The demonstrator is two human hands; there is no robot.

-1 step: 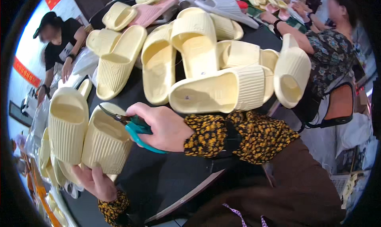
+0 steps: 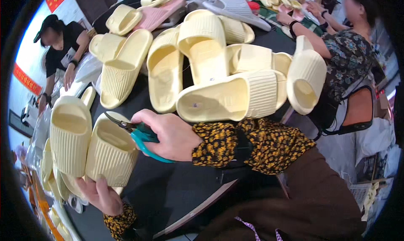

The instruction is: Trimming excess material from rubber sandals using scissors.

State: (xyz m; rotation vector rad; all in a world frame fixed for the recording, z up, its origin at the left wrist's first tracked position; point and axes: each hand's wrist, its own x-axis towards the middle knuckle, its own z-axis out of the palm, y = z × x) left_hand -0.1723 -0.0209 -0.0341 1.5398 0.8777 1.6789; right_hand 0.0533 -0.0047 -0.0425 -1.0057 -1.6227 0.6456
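My right hand (image 2: 170, 135) grips small scissors with teal handles (image 2: 141, 136); their dark blades point left and touch the strap edge of a pale yellow ribbed slide slipper (image 2: 110, 154). My left hand (image 2: 100, 194) holds that slipper from below, at its heel end. A second pale yellow slipper (image 2: 70, 133) lies right beside it on the left, touching it. Both sit at the near left of a dark table (image 2: 168, 190).
A heap of pale yellow slippers (image 2: 219, 72) covers the table's middle and far side, with a pink one (image 2: 158, 13) and a grey one (image 2: 235, 7) at the back. One person sits at the far left (image 2: 63, 43), another at the right (image 2: 345, 51). More slippers are stacked at the left edge (image 2: 48, 169).
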